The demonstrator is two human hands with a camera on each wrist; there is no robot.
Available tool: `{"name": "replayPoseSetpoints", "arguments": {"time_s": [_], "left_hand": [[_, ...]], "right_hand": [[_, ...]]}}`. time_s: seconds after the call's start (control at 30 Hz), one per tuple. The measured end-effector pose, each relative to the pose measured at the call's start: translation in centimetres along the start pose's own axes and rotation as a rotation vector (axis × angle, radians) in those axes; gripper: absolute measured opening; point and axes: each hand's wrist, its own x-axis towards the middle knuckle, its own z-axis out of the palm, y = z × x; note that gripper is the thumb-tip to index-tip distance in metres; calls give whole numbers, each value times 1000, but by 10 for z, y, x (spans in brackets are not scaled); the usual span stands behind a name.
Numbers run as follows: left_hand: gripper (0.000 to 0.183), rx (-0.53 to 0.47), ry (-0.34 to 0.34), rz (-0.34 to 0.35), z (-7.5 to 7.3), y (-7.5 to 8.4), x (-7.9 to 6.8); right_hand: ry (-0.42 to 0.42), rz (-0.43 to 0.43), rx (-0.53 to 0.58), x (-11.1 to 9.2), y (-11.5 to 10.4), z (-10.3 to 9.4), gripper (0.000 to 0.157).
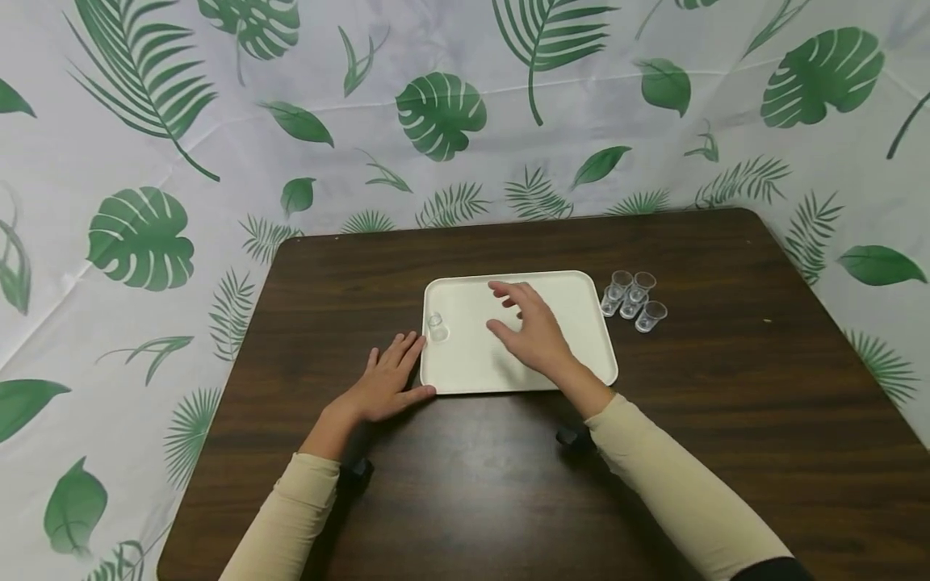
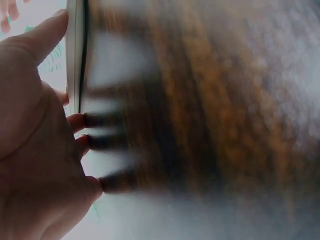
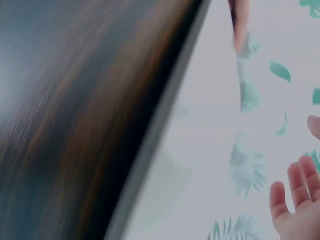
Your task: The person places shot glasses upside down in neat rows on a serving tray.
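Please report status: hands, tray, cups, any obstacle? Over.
Left hand touching tray at left. Right hand above tray, holding nothing. One cup on tray, left side; five cups beside it, right. No obstacle seen.

Leafy backdrop (image 1: 436, 48) all around, dark wood-grain surface (image 1: 708, 363) below!
And look at that white cloth, green leaf prints (image 1: 145, 250) scattered right across it, wrapping behind the surface and along both its sides; there's a broad split leaf (image 1: 450, 113) up near the middle, a feathery palm frond (image 1: 141, 77) sweeping down at upper left; below, brown grain, rounded far corners, soft pale glare (image 1: 468, 504) towards the front, and one tiny pale speck (image 1: 768, 320) over on the right
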Motion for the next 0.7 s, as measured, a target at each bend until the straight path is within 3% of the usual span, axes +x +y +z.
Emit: {"name": "replayPoseSetpoints", "arguments": {"time_s": [0.17,0.3,0.4,0.53,0.7], "left_hand": [[88,0,-17,-13,0,-1,0],[89,-7,-24,-19,0,-2,0],[89,-12,-24,-15,-1,-2,0],[89,-14,-26,-14,0,-2,0],[89,-14,-31,-20,0,-2,1]], "right_hand": [[247,16,-22,-15,14,-48,45],[445,111,-54,-30,28,-88,39],[540,194,-73,-42,41,-116,38],[534,315,-95,-58,64,-141,47],[369,449,-117,-74,90,-153,64]]}}
